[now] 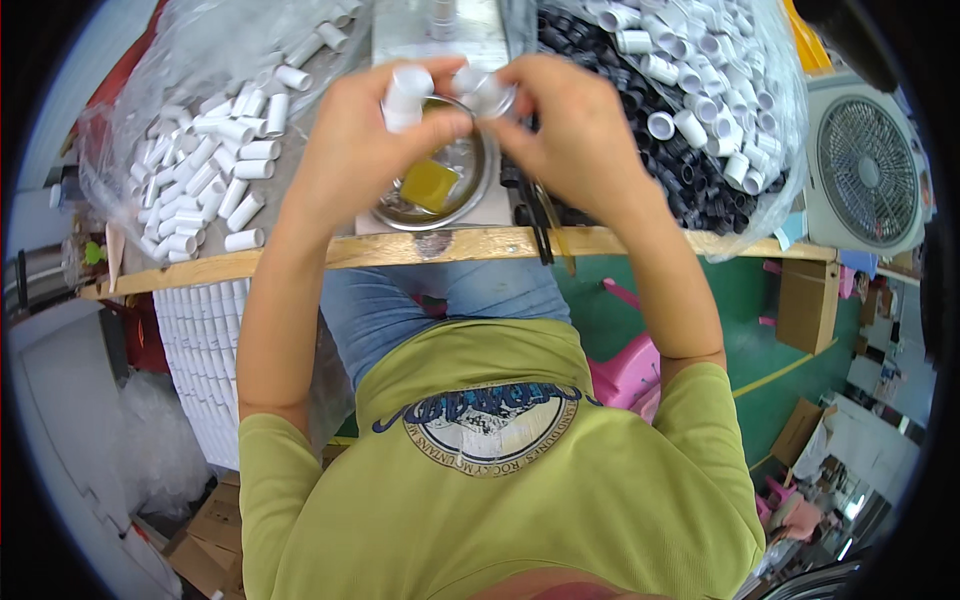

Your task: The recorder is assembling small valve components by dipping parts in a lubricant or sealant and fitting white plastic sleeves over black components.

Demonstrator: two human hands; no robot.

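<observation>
Pinching white tube in left hand at upper centre of frame; pinching blurred whitish piece with right hand, just beside, near metal dish containing yellow block.

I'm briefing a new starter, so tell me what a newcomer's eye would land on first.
First, the left hand with a white cylinder and the right hand with a blurred pale piece, above a round metal dish at centre. Next, heaped white tubes at left, black pieces and white caps at right. Finally, the fan, far right.
</observation>
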